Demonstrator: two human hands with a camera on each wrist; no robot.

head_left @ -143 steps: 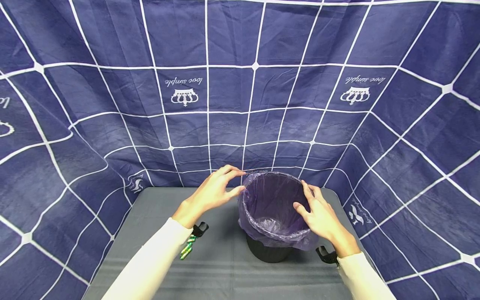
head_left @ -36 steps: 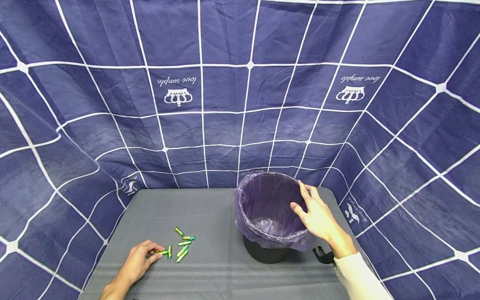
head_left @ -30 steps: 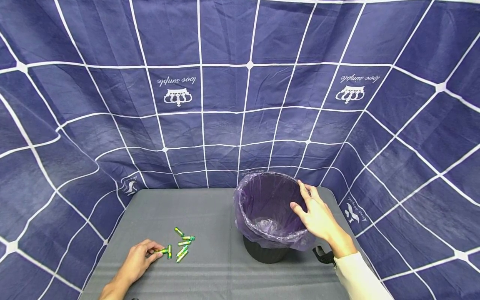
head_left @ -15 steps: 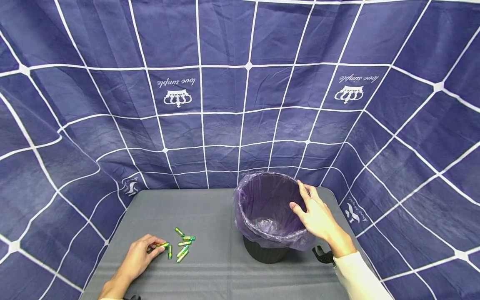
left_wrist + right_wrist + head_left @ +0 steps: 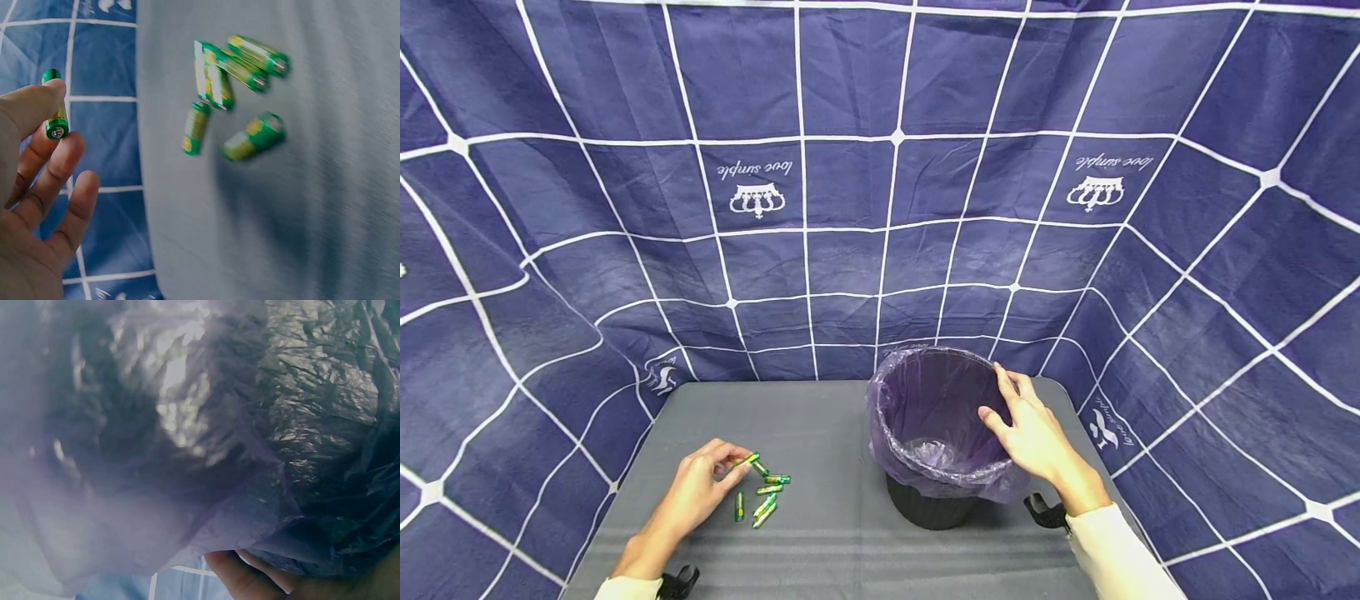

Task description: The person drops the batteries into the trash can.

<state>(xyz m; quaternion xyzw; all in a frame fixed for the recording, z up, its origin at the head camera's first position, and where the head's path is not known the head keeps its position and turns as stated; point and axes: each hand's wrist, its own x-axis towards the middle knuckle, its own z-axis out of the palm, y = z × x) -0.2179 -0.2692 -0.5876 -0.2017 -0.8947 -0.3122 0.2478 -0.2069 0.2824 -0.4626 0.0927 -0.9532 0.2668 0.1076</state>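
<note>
My left hand (image 5: 703,483) pinches a green and yellow battery (image 5: 57,115) between thumb and fingertips, held above the table in the left wrist view. Several more such batteries (image 5: 763,510) lie loosely grouped on the table just right of that hand. A black bin (image 5: 934,507) stands to the right, lined with a translucent purple bag (image 5: 887,433) folded over its rim. My right hand (image 5: 1033,429) rests at the bin's right rim with fairly straight fingers, its thumb out over the opening. In the right wrist view the bag covers most of the picture, with fingers (image 5: 240,575) low down.
A grey cloth (image 5: 820,425) covers the table. Blue curtain (image 5: 850,183) with white grid lines encloses the back and both sides. Black wrist straps (image 5: 679,582) show at both forearms.
Earlier both hands were at the bin. My left hand moved to the batteries on the left, took one, then rose and shifted slightly rightward with it. The right hand stayed at the rim.
</note>
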